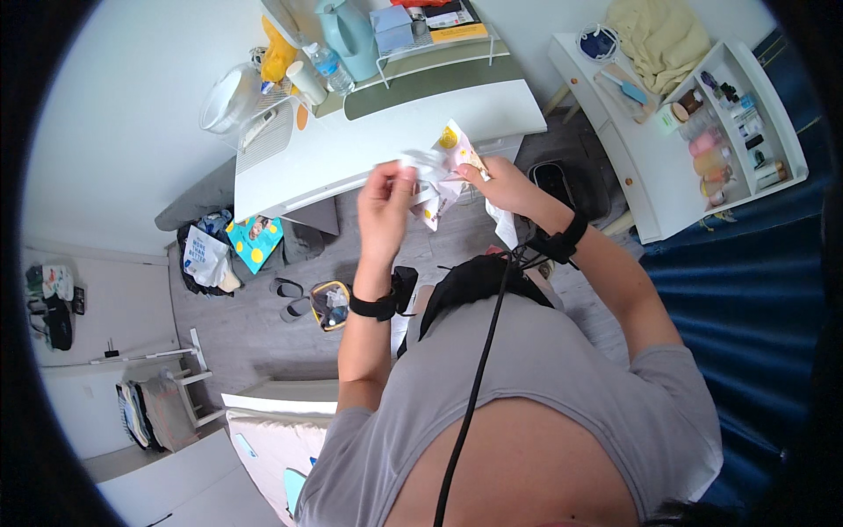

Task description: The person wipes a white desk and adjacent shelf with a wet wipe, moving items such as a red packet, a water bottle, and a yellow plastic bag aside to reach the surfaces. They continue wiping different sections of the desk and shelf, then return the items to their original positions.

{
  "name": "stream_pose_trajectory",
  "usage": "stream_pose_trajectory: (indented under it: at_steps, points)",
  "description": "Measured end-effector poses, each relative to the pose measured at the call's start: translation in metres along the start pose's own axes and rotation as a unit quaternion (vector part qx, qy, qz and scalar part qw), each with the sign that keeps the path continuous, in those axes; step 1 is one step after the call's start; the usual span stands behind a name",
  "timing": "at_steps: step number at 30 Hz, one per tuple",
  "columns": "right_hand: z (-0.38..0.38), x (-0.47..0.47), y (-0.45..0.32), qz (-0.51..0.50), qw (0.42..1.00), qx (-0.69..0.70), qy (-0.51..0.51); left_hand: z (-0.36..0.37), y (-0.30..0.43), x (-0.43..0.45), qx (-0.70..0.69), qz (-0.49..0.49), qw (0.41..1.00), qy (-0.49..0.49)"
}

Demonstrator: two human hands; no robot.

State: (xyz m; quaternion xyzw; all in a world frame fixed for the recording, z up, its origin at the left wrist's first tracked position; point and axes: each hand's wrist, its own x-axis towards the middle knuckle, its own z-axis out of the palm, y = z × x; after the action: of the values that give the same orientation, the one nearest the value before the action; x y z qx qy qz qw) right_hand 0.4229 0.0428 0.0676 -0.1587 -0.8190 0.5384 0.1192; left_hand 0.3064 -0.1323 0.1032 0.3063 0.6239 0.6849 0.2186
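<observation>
My right hand [504, 184] grips a soft tissue packet [456, 146], pale pink and white with yellow prints, in front of the white desk [316, 158]. Pinched between the thumb and fingers of my left hand [388, 197] is a white tissue [425, 166], blurred, just left of the packet. Part of the packet's wrapper hangs down between the hands. Another white tissue or paper [502, 224] hangs below my right hand; what holds it is hidden. Both wrists wear black straps.
On the desk's raised back stand a light blue jug [349, 43], a plastic water bottle [330, 69] and a white cylinder [306, 82]. A white drawer unit [632, 171] with an organizer tray is at right. Slippers [290, 298] and a small bin [330, 306] sit on the floor.
</observation>
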Motion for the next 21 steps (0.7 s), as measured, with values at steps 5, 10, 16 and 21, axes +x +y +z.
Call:
stream_pose_trajectory:
  at_steps: [5,10,16,21]
  points:
    - [-0.011,-0.008,0.017,0.078,0.996,-0.005,0.048,-0.047,0.033,0.006,-0.274,0.112,0.945,0.138]
    - [-0.033,-0.020,0.002,0.196,0.929,0.315,-0.013,-0.047,0.033,0.002,-0.002,-0.018,0.995,0.094]
    - [-0.029,-0.024,-0.019,0.196,0.898,0.391,-0.043,0.038,0.010,-0.010,0.343,0.195,0.899,-0.190]
    - [-0.050,-0.046,0.023,0.169,0.914,0.361,0.075,0.068,-0.003,0.005,0.293,0.165,0.903,-0.269]
